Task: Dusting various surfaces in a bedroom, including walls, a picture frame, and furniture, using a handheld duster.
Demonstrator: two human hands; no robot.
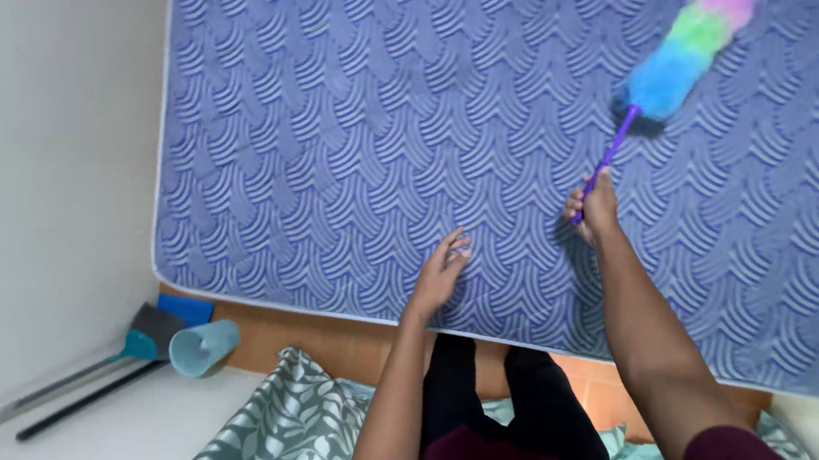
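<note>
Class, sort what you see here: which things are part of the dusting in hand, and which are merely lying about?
In use:
- rainbow feather duster, held by the right hand
- blue quilted mattress, with the left hand resting on it

Lying about:
- teal plastic cup on its side
- long-handled tools by the wall
- leaf-patterned cloth

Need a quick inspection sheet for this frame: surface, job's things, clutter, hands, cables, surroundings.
Surface: blue patterned mattress, bare, on a wooden base.
Job's things: rainbow duster with purple handle, fluffy head over the mattress.
Clutter: light blue cup on its side, dustpan and long poles on the floor.
Hands: right hand grips the duster handle; left hand rests open on the mattress.
Cables: nothing seen.
Surroundings: white wall, leaf-print cloth by the legs.
</note>
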